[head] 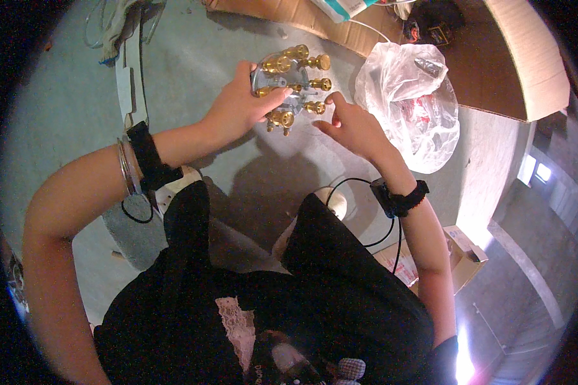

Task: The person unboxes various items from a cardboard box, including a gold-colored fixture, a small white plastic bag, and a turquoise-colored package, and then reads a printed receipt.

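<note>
My left hand (241,98) grips a round grey, partly see-through fixture (296,77) by its left side, thumb lying across the top. Several brass fittings with knurled, cup-like ends stick out around the rim. One of them, a brass fitting (314,107) at the lower right, is nearest to my right hand (354,126). That hand holds nothing visible; its thumb and index finger are apart just right of the fitting, and I cannot tell whether the index fingertip touches it. Smaller brass studs (286,131) show under the fixture's lower edge. My left palm hides part of the rim.
A clear plastic bag (409,110) with contents lies on the floor right of the fixture. Beyond it stands an open cardboard box (500,62). A smaller carton (467,260) sits beside my right forearm, where a black cable (349,180) loops from the wrist strap.
</note>
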### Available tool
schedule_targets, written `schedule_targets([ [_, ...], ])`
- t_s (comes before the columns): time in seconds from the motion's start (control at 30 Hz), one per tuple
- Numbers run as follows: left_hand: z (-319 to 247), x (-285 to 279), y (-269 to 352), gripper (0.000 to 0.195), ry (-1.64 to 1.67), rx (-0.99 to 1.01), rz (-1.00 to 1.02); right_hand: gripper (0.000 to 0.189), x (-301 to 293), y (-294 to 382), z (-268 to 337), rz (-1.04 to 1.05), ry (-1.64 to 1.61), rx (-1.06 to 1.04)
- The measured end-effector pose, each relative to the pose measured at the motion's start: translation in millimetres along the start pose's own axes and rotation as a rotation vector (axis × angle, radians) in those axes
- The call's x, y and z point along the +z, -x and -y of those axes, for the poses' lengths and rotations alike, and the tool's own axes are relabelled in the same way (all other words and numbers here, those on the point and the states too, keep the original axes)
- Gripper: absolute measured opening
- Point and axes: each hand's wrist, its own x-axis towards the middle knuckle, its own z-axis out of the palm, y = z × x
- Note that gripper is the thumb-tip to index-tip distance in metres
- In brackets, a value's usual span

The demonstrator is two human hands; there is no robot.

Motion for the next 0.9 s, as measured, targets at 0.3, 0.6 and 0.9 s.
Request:
schedule_targets([
  [0.3, 3, 2, 2, 0.067, 0.041, -0.002, -0.027, 0.038, -11, -7, 6, 0.086, 0.003, 0.024],
  [0.6, 3, -3, 1, 0.075, 0.054, -0.060, 0.027, 0.041, -12, -8, 10, 0.088, 0.017, 0.066],
  [0.9, 1, -6, 2, 0.069, -0.046, -0.029, 0.049, 0.038, -6, -8, 17, -0.017, 0.073, -0.047],
])
